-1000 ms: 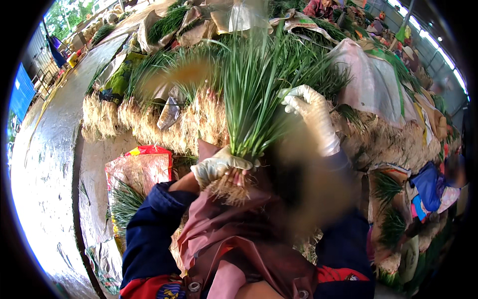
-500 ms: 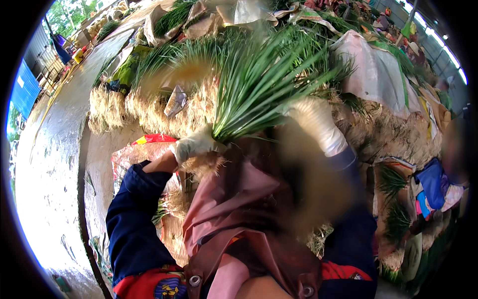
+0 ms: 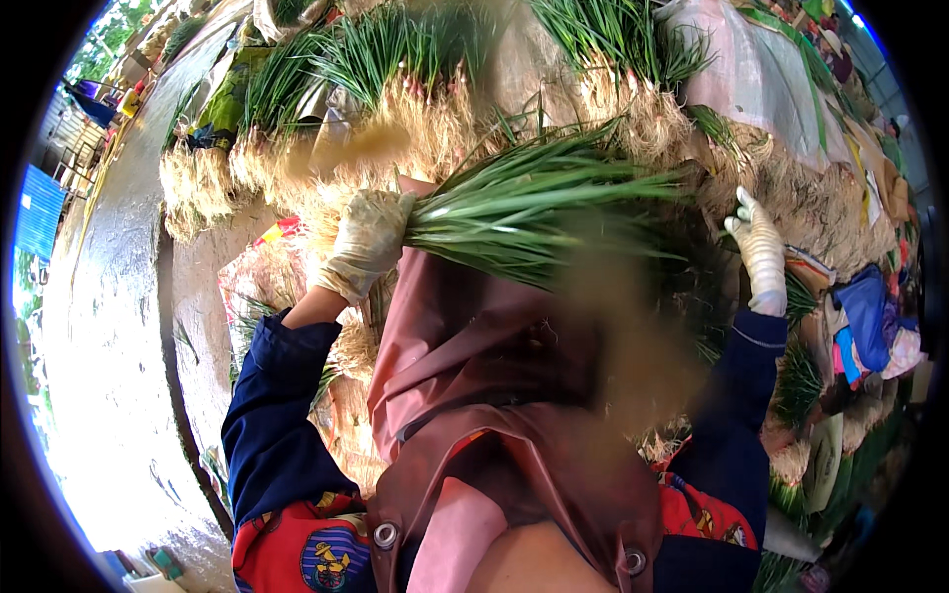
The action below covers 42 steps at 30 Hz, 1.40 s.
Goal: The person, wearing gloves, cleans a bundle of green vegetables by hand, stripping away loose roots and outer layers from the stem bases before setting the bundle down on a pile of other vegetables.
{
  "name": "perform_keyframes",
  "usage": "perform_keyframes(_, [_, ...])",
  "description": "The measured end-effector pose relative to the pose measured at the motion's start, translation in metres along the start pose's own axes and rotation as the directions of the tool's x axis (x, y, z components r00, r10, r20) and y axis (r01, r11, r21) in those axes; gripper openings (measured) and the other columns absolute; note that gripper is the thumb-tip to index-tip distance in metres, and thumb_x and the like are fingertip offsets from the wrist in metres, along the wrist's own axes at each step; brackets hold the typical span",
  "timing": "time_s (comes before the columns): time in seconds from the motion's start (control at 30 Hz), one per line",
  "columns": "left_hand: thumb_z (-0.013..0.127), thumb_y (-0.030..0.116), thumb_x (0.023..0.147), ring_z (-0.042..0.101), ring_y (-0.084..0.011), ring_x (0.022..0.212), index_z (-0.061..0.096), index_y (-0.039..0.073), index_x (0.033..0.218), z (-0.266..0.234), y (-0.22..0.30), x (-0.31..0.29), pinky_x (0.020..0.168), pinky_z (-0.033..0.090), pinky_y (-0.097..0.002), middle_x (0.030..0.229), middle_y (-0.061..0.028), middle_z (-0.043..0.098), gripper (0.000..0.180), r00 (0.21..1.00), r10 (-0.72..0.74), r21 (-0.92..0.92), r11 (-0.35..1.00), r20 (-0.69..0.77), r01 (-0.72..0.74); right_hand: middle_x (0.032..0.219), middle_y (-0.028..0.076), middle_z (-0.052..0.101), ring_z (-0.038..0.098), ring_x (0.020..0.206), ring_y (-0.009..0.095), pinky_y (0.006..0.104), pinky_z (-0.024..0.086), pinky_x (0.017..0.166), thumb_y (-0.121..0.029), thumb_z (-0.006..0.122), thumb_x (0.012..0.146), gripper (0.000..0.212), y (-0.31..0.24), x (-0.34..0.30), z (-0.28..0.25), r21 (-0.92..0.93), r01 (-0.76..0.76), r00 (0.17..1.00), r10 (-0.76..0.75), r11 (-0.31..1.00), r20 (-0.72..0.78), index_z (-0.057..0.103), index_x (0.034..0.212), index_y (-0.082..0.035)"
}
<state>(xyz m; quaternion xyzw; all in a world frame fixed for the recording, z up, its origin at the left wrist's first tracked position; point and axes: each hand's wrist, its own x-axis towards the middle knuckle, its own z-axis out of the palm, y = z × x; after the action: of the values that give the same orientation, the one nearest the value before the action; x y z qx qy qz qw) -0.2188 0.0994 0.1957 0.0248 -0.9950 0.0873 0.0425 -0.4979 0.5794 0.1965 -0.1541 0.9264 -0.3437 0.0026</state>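
**Bundle held at the root end**

Heaped rows of green onions with pale straw-coloured roots (image 3: 415,109) lie beyond both your hands, wet grey pavement (image 3: 109,326) off to your left. Your gloved left hand (image 3: 368,242) is closed around the root end of a bundle of long green onion leaves (image 3: 534,203), which fans rightward above your maroon apron (image 3: 474,366). Your gloved right hand (image 3: 761,247) stands clear of the leaf tips, fingers extended, gripping nothing.

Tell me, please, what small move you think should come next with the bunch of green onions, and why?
Probably bring the right hand across to the leafy end of the green onion bunch. The gloved left hand alone grips it at the root end, its leaves fan out sideways unsupported, and the right hand is open and apart from it.
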Motion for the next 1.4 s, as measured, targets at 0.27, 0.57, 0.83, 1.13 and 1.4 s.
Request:
perform_keyframes(0.27, [0.060,0.024,0.068,0.050,-0.0308,0.093,0.040,0.004,0.129,-0.005,-0.010,-0.013,0.088,0.035,-0.0424,0.098,-0.0158,0.054,0.067,0.992,0.116,0.115,0.987,-0.044,-0.110,0.103,0.006,0.064,0.060,0.087,0.012,0.0231,0.047,0.080,-0.017,0.058,0.087,0.023,-0.200,-0.034,0.050,0.471,0.513,0.808,-0.589,0.717,0.017,0.063,0.104,-0.003])
perform_keyframes(0.57, [0.072,0.029,0.059,0.051,-0.0290,0.094,0.040,0.005,0.129,0.011,-0.014,-0.021,0.089,0.036,-0.0399,0.098,-0.0133,0.054,0.081,0.997,0.082,0.179,0.980,0.007,-0.082,0.082,0.004,0.066,0.059,0.074,0.009,0.0215,0.047,0.066,-0.011,0.060,0.085,0.013,-0.208,-0.037,0.158,0.802,0.108,0.856,-0.466,0.587,0.226,0.062,0.091,0.001])
perform_keyframes(0.83, [0.065,0.028,0.069,0.051,-0.0289,0.094,0.040,0.008,0.130,0.021,-0.019,-0.018,0.083,0.039,-0.0403,0.099,-0.0128,0.055,0.069,0.977,0.158,0.147,0.980,-0.140,-0.137,0.082,0.004,0.065,0.058,0.059,0.009,0.0199,0.043,0.054,-0.025,0.052,0.091,0.022,-0.212,-0.065,0.153,0.845,-0.249,0.689,-0.526,0.473,0.498,0.060,0.089,-0.005])
perform_keyframes(1.13, [0.059,0.020,0.076,0.056,-0.0236,0.090,0.051,0.010,0.118,0.032,-0.031,-0.045,0.083,0.042,-0.0367,0.098,-0.0066,0.058,0.044,0.962,0.148,0.020,0.989,-0.231,-0.147,0.072,0.004,0.054,0.051,0.054,0.013,0.0229,0.042,0.046,-0.023,0.058,0.087,0.017,-0.141,-0.084,0.109,0.837,-0.534,0.757,-0.510,-0.120,0.409,0.054,0.087,-0.006])
perform_keyframes(1.4, [0.059,0.017,0.074,0.055,-0.0235,0.095,0.050,0.012,0.120,0.045,-0.030,-0.047,0.084,0.040,-0.0390,0.103,-0.0062,0.056,0.047,0.945,0.124,-0.048,0.988,-0.303,-0.145,0.087,0.003,0.062,0.045,0.055,0.003,0.0153,0.038,0.048,-0.014,0.052,0.090,0.026,-0.100,-0.103,0.023,0.610,0.029,0.963,-0.185,0.791,0.194,0.056,0.114,-0.004])
